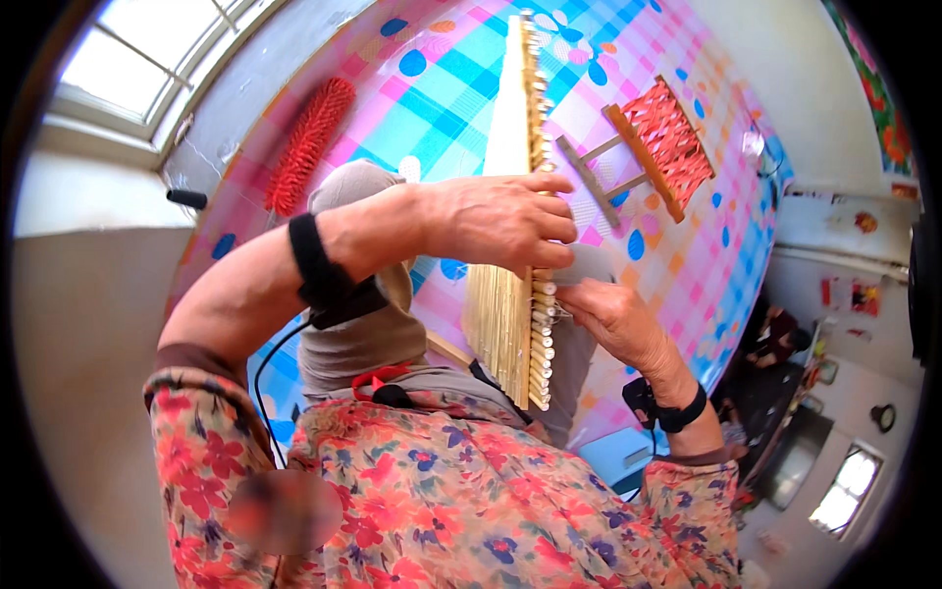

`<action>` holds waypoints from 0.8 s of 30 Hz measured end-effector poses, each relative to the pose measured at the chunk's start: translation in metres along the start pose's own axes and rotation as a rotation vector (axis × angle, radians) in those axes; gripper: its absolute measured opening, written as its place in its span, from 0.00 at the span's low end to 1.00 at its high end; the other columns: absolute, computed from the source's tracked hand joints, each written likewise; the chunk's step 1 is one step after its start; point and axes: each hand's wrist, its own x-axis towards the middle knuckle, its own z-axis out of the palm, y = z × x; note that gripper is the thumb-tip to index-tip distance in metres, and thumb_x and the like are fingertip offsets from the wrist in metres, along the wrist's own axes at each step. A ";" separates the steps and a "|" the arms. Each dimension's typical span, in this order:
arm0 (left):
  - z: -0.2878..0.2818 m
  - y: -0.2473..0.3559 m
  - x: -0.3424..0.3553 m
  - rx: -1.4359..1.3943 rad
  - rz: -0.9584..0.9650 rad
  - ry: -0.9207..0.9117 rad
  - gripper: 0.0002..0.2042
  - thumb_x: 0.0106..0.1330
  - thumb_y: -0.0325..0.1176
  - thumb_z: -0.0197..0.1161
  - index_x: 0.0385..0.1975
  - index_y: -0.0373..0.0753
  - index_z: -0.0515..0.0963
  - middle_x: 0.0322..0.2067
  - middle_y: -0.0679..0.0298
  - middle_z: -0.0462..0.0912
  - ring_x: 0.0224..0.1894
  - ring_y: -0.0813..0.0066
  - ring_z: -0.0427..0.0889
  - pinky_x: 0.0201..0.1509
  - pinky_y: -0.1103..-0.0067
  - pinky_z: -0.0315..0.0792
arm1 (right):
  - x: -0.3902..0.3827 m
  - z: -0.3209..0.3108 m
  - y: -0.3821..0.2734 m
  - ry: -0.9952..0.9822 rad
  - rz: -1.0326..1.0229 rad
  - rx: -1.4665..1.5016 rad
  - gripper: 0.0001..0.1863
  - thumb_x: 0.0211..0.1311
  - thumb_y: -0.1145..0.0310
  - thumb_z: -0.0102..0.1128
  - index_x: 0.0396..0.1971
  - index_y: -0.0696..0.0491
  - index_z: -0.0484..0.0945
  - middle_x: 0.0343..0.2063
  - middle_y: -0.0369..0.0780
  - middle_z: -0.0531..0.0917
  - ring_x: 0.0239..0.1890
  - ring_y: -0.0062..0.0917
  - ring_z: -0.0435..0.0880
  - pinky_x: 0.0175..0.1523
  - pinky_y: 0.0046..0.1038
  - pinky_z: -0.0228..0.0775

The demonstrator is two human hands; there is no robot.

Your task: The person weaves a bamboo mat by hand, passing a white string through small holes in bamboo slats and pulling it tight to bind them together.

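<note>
A flat mat of pale, straw-coloured stalks stands on edge across my lap, its row of cut white ends facing right. My left hand lies over the mat from the left, its fingers curled round the row of stalk ends. Just below, at the right side of that row, my right hand is closed in a pinch close against the stalk ends. Thin pale strands, like thread, show by its fingertips; exactly what they grip is hidden. Black bands with small devices are strapped round both wrists.
Past my left arm lies a red bristly brush on the checked floor sheet. A wooden stool with a red woven seat lies ahead to the right. Near my right elbow is a light blue box. Another person appears far right.
</note>
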 end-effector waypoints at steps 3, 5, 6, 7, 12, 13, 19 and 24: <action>0.019 0.002 0.006 -0.036 0.049 0.001 0.11 0.51 0.33 0.61 0.34 0.42 0.72 0.34 0.65 0.76 0.47 0.67 0.74 0.65 0.64 0.57 | -0.016 0.002 0.004 -0.031 0.061 -0.005 0.10 0.58 0.75 0.56 0.40 0.55 0.79 0.28 0.42 0.80 0.29 0.35 0.80 0.34 0.29 0.72; 0.023 0.005 0.009 -0.067 0.073 -0.035 0.10 0.50 0.34 0.62 0.31 0.42 0.72 0.34 0.65 0.77 0.50 0.66 0.73 0.66 0.64 0.55 | -0.024 0.007 0.005 -0.061 0.076 -0.038 0.09 0.58 0.75 0.56 0.39 0.56 0.79 0.28 0.42 0.80 0.28 0.35 0.80 0.34 0.29 0.71; 0.024 0.006 0.009 -0.066 0.060 -0.019 0.10 0.50 0.34 0.62 0.31 0.42 0.72 0.34 0.65 0.77 0.50 0.66 0.73 0.66 0.64 0.55 | -0.028 0.010 0.006 -0.018 0.128 0.028 0.09 0.58 0.76 0.57 0.39 0.56 0.79 0.27 0.42 0.79 0.27 0.34 0.79 0.34 0.29 0.71; 0.026 0.005 0.011 -0.067 0.073 0.005 0.09 0.50 0.34 0.62 0.30 0.42 0.73 0.34 0.65 0.78 0.51 0.66 0.73 0.66 0.64 0.54 | -0.033 0.012 0.006 0.031 0.188 0.095 0.09 0.57 0.77 0.57 0.39 0.57 0.79 0.26 0.42 0.79 0.27 0.33 0.79 0.34 0.28 0.70; 0.036 0.006 0.015 -0.091 0.109 0.150 0.07 0.50 0.34 0.63 0.28 0.43 0.75 0.35 0.66 0.79 0.53 0.64 0.71 0.67 0.64 0.53 | -0.042 0.008 0.006 0.018 0.211 0.062 0.09 0.56 0.78 0.58 0.38 0.58 0.79 0.24 0.42 0.78 0.25 0.31 0.78 0.31 0.27 0.69; 0.038 0.005 0.016 -0.100 0.105 0.160 0.07 0.50 0.34 0.63 0.28 0.43 0.75 0.35 0.66 0.79 0.53 0.64 0.71 0.67 0.64 0.53 | -0.043 0.006 0.005 0.021 0.224 0.060 0.09 0.55 0.78 0.58 0.38 0.58 0.79 0.24 0.42 0.78 0.24 0.30 0.78 0.30 0.26 0.69; 0.043 0.002 0.026 -0.128 0.121 0.232 0.07 0.49 0.34 0.63 0.28 0.43 0.77 0.31 0.68 0.77 0.48 0.69 0.73 0.64 0.66 0.55 | -0.048 -0.003 -0.009 -0.006 0.344 0.053 0.09 0.56 0.80 0.57 0.38 0.58 0.79 0.18 0.39 0.74 0.19 0.24 0.75 0.25 0.24 0.66; 0.044 0.002 0.030 -0.148 0.129 0.193 0.09 0.48 0.36 0.65 0.29 0.45 0.78 0.29 0.70 0.76 0.44 0.72 0.73 0.62 0.68 0.56 | -0.054 -0.008 -0.010 -0.006 0.262 0.000 0.10 0.55 0.81 0.56 0.38 0.57 0.79 0.16 0.38 0.72 0.18 0.24 0.74 0.24 0.25 0.66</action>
